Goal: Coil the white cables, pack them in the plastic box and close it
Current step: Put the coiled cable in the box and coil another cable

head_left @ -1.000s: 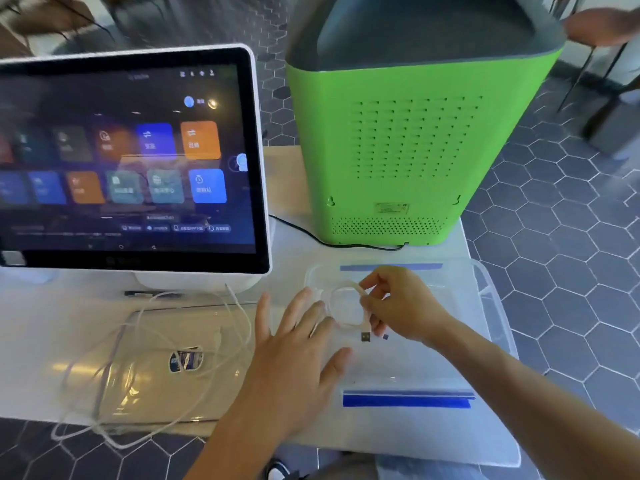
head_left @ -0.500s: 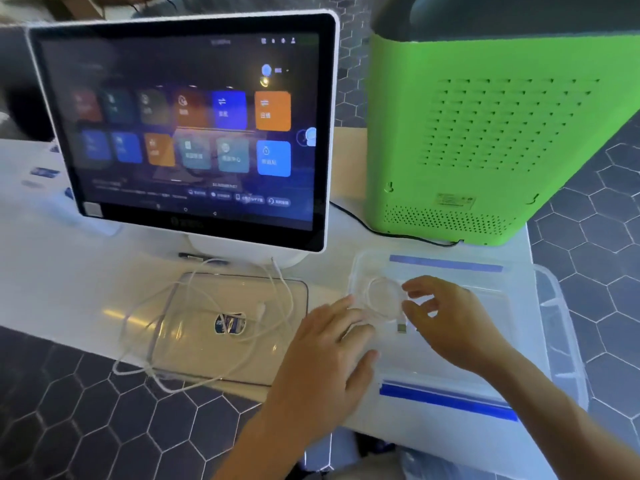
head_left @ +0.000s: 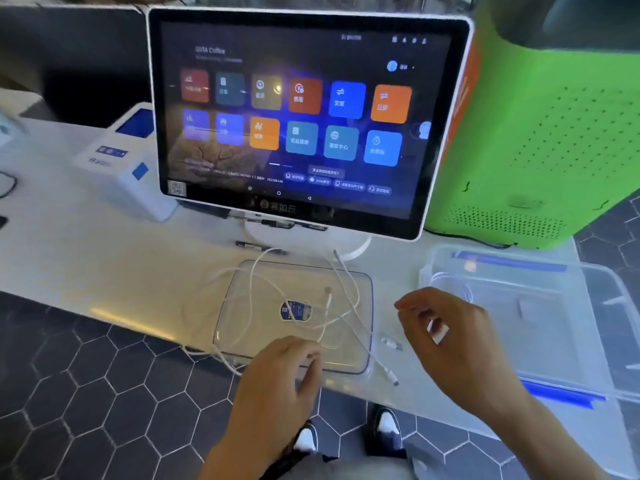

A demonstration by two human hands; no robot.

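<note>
Green machine (head_left: 540, 140): fills the upper right of the frame, perforated side panel and a vent grille low on its face; stands on the white counter (head_left: 86, 258).

Touchscreen terminal (head_left: 298, 116): centre top, white bezel, lit with coloured app tiles, on a white round foot. A dark pen-like item lies at the foot; cannot tell what it is.

Plastic box (head_left: 540, 320): right of centre, clear walls, open, blue strips at its far and near edges. It overhangs the counter's right end. One coiled white cable (head_left: 450, 282) lies inside at the box's upper left corner, a small round loop, blurred.

Lid (head_left: 298, 317): clear, rounded rectangle with a blue-edged rim and a blue label at its middle, flat on the counter in the lower centre of the frame.

Loose white cables (head_left: 263, 285): uncoiled, tangled in wide loops across the lid and spilling over its left edge and the counter's near edge. One plug end lies off the lid's lower right corner; another small connector sits just right of the lid.

Left hand (head_left: 277, 379): lower centre, at the lid's near edge, fingers curled down; whether it pinches a cable strand I cannot tell.

Right hand (head_left: 446, 334): between lid and box, raised, fingers loosely bent, holding nothing.

White card reader (head_left: 124, 157): upper left, blue panels.

Floor: dark hexagonal tiles. Shoes show at bottom centre.
</note>
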